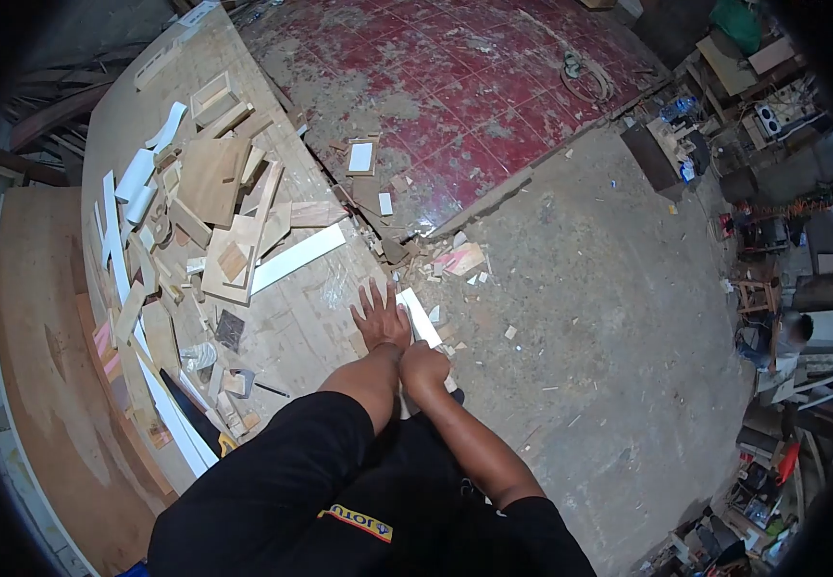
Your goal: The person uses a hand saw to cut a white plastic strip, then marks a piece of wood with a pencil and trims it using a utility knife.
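My left hand (383,319) lies flat with fingers spread near the right edge of the worktable (315,274). Just right of its fingers is a narrow white strip (420,317), angled past the table's edge. Close below it, my right hand (424,370) is closed in a fist at my left wrist, and I cannot tell what is inside it. A longer white board (299,258) rests on the table beyond my left hand. Crumpled clear plastic (336,291) lies between that board and my fingers.
Wooden offcuts (214,183) are heaped on the table's left half, beside long white strips (168,413) and a dark tool with a yellow end (195,404). Scraps (460,258) litter the concrete floor. A raised red tiled floor (474,106) lies ahead; a person (783,341) is far right among clutter.
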### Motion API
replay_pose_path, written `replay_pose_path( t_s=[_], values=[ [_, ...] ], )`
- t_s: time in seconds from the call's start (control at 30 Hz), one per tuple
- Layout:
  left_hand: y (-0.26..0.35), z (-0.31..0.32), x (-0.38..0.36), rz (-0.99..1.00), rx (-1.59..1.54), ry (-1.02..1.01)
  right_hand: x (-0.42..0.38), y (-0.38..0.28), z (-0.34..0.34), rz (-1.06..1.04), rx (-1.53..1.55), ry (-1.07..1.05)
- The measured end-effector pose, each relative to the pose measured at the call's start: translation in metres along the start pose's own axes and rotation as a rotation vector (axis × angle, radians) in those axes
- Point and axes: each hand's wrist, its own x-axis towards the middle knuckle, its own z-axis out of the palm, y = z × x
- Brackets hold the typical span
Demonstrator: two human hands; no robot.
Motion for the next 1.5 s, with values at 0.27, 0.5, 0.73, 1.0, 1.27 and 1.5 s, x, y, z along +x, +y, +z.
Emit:
replay_pose_path(
  t_s=[0.27,0.5,0.73,1.0,1.27,1.5],
  values=[
    [0.000,-0.002,0.000,0.006,0.001,-0.012,-0.025,0.045,-0.029,-0.088,-0.031,-0.071],
    [-0.001,-0.002,0.002,-0.003,-0.003,-0.028,0.053,0.010,0.003,-0.146,-0.022,-0.071],
    [-0.001,0.003,0.000,0.009,-0.008,0.020,0.010,0.034,-0.013,-0.150,-0.032,-0.009],
    [0.000,-0.002,0.001,-0.007,0.003,0.003,0.036,0.007,-0.018,-0.166,-0.110,-0.054],
    [-0.001,-0.002,0.001,0.016,-0.024,0.019,0.016,0.031,-0.018,-0.129,-0.061,-0.036],
    [-0.003,0.004,0.004,0.014,-0.010,0.025,0.017,0.003,-0.037,-0.142,-0.112,-0.063]
  ],
)
